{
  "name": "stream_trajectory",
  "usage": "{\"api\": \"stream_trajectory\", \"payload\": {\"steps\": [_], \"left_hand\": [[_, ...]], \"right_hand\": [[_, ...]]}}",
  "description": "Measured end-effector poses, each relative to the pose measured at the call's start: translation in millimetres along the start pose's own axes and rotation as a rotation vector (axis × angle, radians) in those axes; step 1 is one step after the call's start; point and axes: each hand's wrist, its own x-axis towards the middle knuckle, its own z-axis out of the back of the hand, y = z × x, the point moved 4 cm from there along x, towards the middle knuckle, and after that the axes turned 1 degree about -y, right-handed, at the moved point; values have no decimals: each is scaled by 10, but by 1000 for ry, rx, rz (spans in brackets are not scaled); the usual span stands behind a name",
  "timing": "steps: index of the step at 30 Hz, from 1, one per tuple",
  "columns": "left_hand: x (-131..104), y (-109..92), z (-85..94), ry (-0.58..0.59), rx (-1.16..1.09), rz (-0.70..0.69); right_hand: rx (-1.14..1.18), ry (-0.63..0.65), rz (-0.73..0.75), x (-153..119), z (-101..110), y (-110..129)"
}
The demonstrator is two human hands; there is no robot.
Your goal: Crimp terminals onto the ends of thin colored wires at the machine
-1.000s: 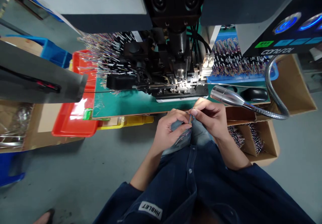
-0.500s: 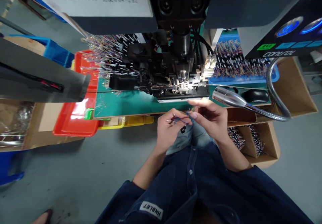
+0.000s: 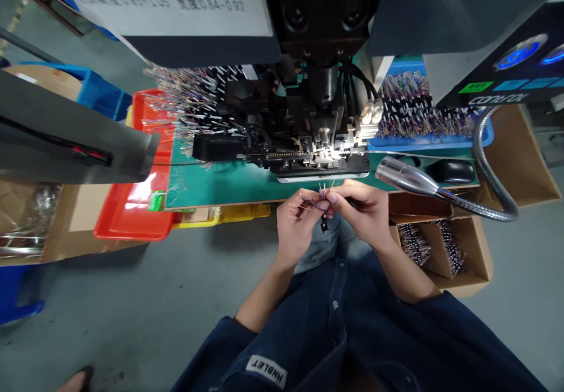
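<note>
Between my hands is a small bundle of thin coloured wires [image 3: 321, 194], some blue, some reddish, fanned out at the tips. A black piece with a white mark [image 3: 325, 223] hangs below it, seemingly the cable's other part. My left hand [image 3: 296, 221] is closed around the bundle, with several wire ends sticking out to its left. With thumb and forefinger, my right hand [image 3: 363, 207] pinches wires at the right side of the bundle. Just beyond the hands stands a crimping machine [image 3: 324, 116], its lit work point [image 3: 326, 154] above the bench edge.
A metal gooseneck lamp [image 3: 408, 176] reaches in from the right, near my right hand. Wire bundles fill a blue tray [image 3: 423, 140] behind it. At left are a red tray [image 3: 132, 215] and a yellow tray [image 3: 242, 211]. A cardboard box [image 3: 478, 257] holds more bundles at lower right.
My right forefinger, earlier stretched toward the machine, has drawn in and closed on the wires. The wire tips now stand up more visibly, and the black piece shows more clearly below.
</note>
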Motion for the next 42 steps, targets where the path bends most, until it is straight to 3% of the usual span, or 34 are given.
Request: {"api": "stream_trajectory", "payload": {"steps": [12,19,32,42], "left_hand": [[92,70,19,-59,22,-70],[106,144,72,-119,34,-36],[144,183,-78,-111,-51,-45],[283,242,-108,-255,-59,-168]], "right_hand": [[-101,3,9,156,-59,9],[-189,-60,38,198,-28,-7],[123,-45,-158,250,-114,-115],[240,-109,-325,341,-126,-410]]}}
